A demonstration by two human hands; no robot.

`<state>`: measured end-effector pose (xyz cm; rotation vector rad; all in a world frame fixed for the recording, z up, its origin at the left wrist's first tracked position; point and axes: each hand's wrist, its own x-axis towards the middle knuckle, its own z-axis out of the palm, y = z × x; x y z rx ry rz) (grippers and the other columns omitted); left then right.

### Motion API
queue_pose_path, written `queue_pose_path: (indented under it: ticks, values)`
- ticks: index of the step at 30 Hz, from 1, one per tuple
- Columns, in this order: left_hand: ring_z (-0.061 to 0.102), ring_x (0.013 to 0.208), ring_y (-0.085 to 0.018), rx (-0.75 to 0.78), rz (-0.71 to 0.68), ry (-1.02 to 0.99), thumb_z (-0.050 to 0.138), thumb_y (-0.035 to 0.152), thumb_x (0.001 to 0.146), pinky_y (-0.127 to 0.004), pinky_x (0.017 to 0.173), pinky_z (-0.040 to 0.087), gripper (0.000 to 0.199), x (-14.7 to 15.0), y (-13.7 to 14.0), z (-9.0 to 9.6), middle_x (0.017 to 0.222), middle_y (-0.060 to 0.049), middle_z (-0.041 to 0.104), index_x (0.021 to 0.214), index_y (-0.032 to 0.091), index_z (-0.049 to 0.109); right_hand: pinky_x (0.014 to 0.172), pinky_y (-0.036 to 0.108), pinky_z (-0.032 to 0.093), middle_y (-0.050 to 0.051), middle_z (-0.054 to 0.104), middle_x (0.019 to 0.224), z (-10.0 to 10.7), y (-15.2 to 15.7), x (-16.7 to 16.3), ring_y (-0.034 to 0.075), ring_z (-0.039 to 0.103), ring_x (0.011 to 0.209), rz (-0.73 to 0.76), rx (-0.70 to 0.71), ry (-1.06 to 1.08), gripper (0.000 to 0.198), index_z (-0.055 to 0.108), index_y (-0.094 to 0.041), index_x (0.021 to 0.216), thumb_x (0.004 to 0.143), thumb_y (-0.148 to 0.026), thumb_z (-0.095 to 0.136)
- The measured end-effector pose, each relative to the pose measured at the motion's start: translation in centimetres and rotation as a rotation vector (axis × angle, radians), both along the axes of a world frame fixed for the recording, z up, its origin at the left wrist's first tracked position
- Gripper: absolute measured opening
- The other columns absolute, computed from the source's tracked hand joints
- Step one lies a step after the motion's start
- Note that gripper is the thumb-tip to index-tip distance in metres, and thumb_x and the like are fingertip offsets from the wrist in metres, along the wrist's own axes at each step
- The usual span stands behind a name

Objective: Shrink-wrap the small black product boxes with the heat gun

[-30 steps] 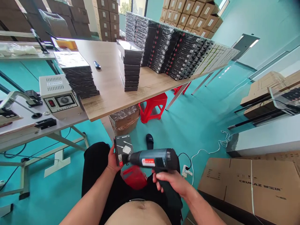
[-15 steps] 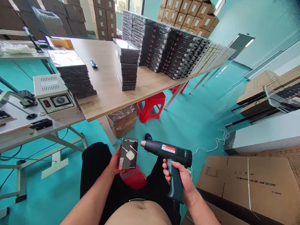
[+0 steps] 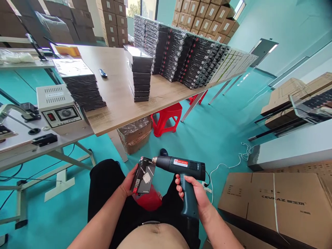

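Observation:
A black charger box [image 3: 144,175] with a white plug and cable printed on its face is gripped along its left side by my left hand [image 3: 129,180]. The box is tilted, so its left edge shows. My right hand [image 3: 192,186] is wrapped around the handle of a dark green heat gun [image 3: 181,165] with a red and white label. Its metal nozzle points left, close to the box's upper right edge; whether they touch I cannot tell. Below the box, a red stool seat [image 3: 149,199] shows between my black-trousered legs.
A wooden table [image 3: 114,114] bears a short stack of black boxes [image 3: 141,76], another stack [image 3: 80,83] at its left, and long rows of wrapped boxes [image 3: 178,52]. A sealing machine [image 3: 58,107] stands left. Large cartons [image 3: 272,204] sit at right, near a white cable [image 3: 220,165].
The heat gun has moved slightly left, bringing its nozzle near the box. My left hand has turned and tilted the box and lowered it a little.

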<state>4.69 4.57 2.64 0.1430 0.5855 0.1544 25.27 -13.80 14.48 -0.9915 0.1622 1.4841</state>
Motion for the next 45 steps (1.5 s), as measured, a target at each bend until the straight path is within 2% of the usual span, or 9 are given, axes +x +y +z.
queue_pose_path:
  ticks: [6,12,14,18,24,30,35,40,45]
  values:
    - [0.071,0.081,-0.028,0.003,-0.01,0.035,0.054,0.05,0.086,-0.04,0.08,0.054,0.048,0.3,0.0,-0.1,0.091,-0.016,0.074,0.108,0.008,0.064,0.051,0.021,0.046,0.004,0.066,0.08,1.2,1.5,-1.6,0.011,0.06,0.06,0.087,-0.001,-0.195,0.028,0.065,-0.014,0.098,0.078,-0.032,0.06]
    - [0.071,0.085,-0.029,0.012,0.052,0.034,0.053,0.05,0.087,-0.041,0.082,0.054,0.05,0.2,0.2,0.3,0.095,-0.015,0.074,0.115,0.01,0.062,0.048,0.024,0.045,0.006,0.07,0.076,4.0,0.8,-1.7,0.015,0.062,0.055,0.723,0.06,-0.491,0.027,0.069,-0.012,0.094,0.071,-0.027,0.068]
    - [0.071,0.086,-0.029,0.006,0.078,0.03,0.053,0.049,0.087,-0.04,0.082,0.054,0.049,0.1,0.2,0.4,0.095,-0.015,0.074,0.115,0.01,0.062,0.048,0.024,0.045,0.005,0.069,0.075,4.4,1.4,-1.3,0.014,0.061,0.055,0.69,0.027,-0.564,0.027,0.069,-0.012,0.093,0.071,-0.028,0.068]
    - [0.071,0.085,-0.03,-0.013,0.076,0.018,0.055,0.05,0.085,-0.042,0.082,0.054,0.051,-0.1,0.4,0.2,0.092,-0.016,0.074,0.113,0.008,0.063,0.052,0.025,0.048,0.004,0.069,0.077,4.8,3.4,-1.3,0.014,0.062,0.058,0.377,-0.03,-0.636,0.03,0.068,-0.015,0.096,0.074,-0.034,0.065]
    - [0.07,0.091,-0.03,0.022,0.115,0.026,0.053,0.048,0.086,-0.042,0.085,0.053,0.049,-0.2,0.6,-0.5,0.098,-0.014,0.074,0.117,0.011,0.062,0.051,0.025,0.046,0.002,0.065,0.057,5.2,2.6,-2.8,0.013,0.057,0.051,0.809,0.105,-0.593,0.013,0.071,-0.014,0.072,0.07,-0.027,0.068]
    - [0.071,0.081,-0.03,0.034,0.086,0.017,0.053,0.051,0.085,-0.042,0.08,0.055,0.05,-0.5,0.6,-0.8,0.089,-0.015,0.074,0.108,0.009,0.065,0.048,0.023,0.048,0.004,0.069,0.075,3.7,4.8,-1.8,0.013,0.062,0.056,0.323,0.001,-0.492,0.028,0.066,-0.013,0.096,0.075,-0.031,0.064]
    - [0.071,0.084,-0.03,0.03,0.123,0.006,0.053,0.05,0.086,-0.044,0.083,0.054,0.051,-0.5,0.5,-0.4,0.098,-0.017,0.073,0.114,0.009,0.062,0.046,0.022,0.048,0.005,0.067,0.075,3.2,5.4,1.3,0.013,0.062,0.056,0.214,-0.111,-0.535,0.025,0.065,-0.011,0.092,0.074,-0.029,0.065]
    - [0.07,0.085,-0.031,0.01,0.12,0.006,0.054,0.051,0.085,-0.046,0.084,0.053,0.053,-0.2,0.5,-0.3,0.099,-0.018,0.072,0.115,0.008,0.062,0.046,0.021,0.048,0.005,0.068,0.075,3.3,3.8,2.2,0.013,0.062,0.057,0.306,-0.093,-0.557,0.024,0.065,-0.012,0.094,0.077,-0.028,0.061]
    - [0.07,0.086,-0.031,0.021,0.116,-0.024,0.053,0.051,0.085,-0.045,0.084,0.054,0.051,-0.5,0.6,-0.6,0.096,-0.017,0.073,0.109,0.008,0.064,0.044,0.022,0.047,0.005,0.069,0.071,3.1,1.2,2.0,0.013,0.062,0.052,0.714,-0.069,-0.538,0.027,0.065,-0.01,0.094,0.072,-0.026,0.063]
